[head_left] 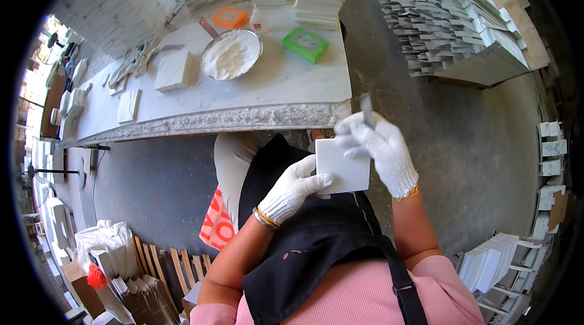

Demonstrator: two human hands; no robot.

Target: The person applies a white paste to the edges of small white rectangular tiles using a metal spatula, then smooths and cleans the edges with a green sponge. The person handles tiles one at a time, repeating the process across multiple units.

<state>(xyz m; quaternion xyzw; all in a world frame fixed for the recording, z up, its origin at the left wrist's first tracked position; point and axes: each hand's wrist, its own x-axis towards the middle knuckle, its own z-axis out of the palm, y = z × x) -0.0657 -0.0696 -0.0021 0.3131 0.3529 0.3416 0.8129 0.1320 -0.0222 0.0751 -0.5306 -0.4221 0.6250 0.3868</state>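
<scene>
- While a bowl (260, 60) and green box (306, 45) occupy the bench (292, 87), the white tile (345, 174) sits nearer the body.
- Left hand (291, 190) pinches the tile's left side.
- Right hand (384, 148) clasps a grey tool (366, 106).

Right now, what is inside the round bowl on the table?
Inside the bowl is a heaped, white, paste-like substance; a reddish tool crosses its rim. The substance covers the bottom, so what lies there cannot be seen.
</scene>
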